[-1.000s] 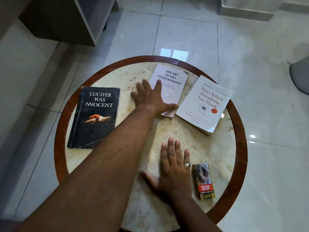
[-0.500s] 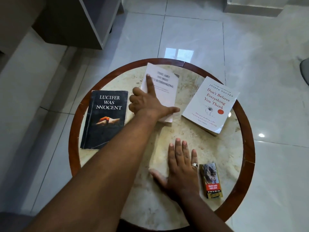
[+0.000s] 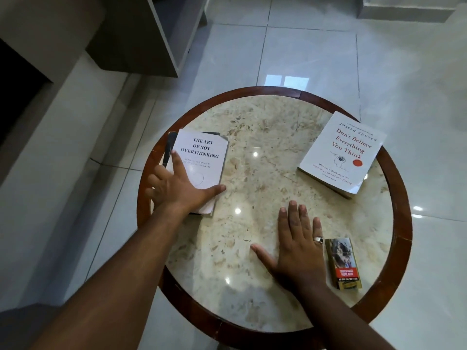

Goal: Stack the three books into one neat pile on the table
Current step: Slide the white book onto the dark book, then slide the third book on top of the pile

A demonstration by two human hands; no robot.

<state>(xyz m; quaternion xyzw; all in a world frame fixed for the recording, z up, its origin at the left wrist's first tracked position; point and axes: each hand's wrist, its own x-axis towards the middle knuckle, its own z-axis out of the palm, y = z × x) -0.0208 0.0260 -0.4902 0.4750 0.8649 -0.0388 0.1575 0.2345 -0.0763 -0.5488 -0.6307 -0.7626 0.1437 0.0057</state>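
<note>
The thin white book "The Art of Not Overthinking" lies on top of the black book at the table's left side. Only a dark strip of the black book shows along its left and top edges. My left hand grips the white book's near end, with the thumb along the bottom edge and the fingers on its left side. The thicker white book "Don't Believe Everything You Think" lies alone at the far right. My right hand rests flat on the marble with its fingers spread, holding nothing.
The round marble table has a raised brown wooden rim. A small cigarette pack lies just right of my right hand. A grey cabinet stands on the tiled floor beyond the table at the upper left.
My left hand carried the thin white book from the far middle of the table to the left and set it on the black book. My right hand stayed flat.
</note>
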